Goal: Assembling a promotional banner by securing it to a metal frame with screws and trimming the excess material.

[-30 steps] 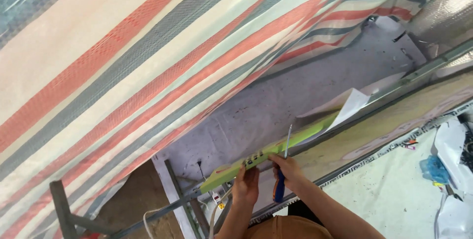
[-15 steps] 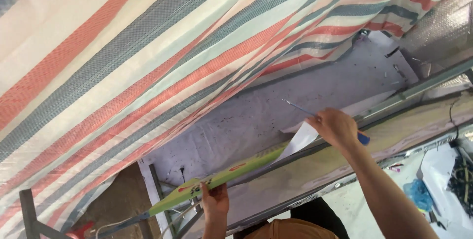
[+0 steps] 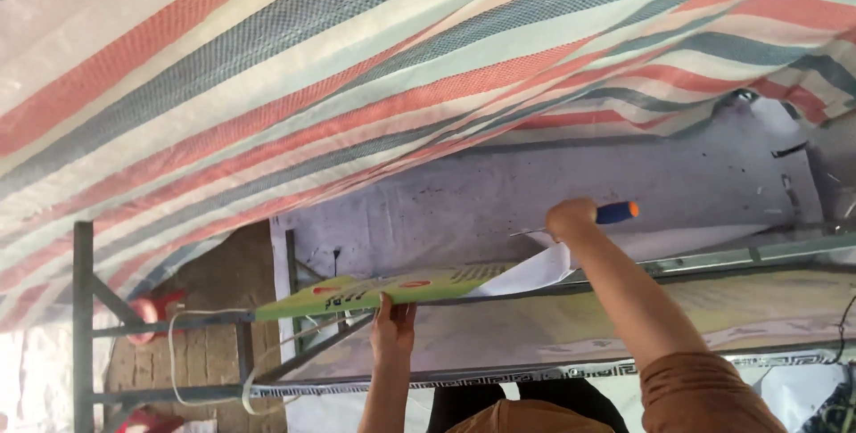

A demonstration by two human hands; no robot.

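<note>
My left hand [image 3: 393, 321] grips the lower edge of a long green and white printed sheet [image 3: 392, 288] held flat against a metal frame bar. My right hand [image 3: 571, 216] is closed around a screwdriver with a blue and orange handle [image 3: 615, 212]; its thin shaft points left over the sheet's white folded end [image 3: 535, 268]. Both arms reach up from the bottom edge of the view, the right one in a brown sleeve.
A striped red, grey and cream tarpaulin [image 3: 357, 85] fills the upper part. Behind the sheet is a grey wall surface [image 3: 499, 201]. A metal frame [image 3: 84, 308] with a white cord [image 3: 178, 353] stands at the left, before a brick wall.
The right hand with the screwdriver went from beside the left hand up and right to the sheet's white end. The left hand slid left along the sheet. The view has shifted.
</note>
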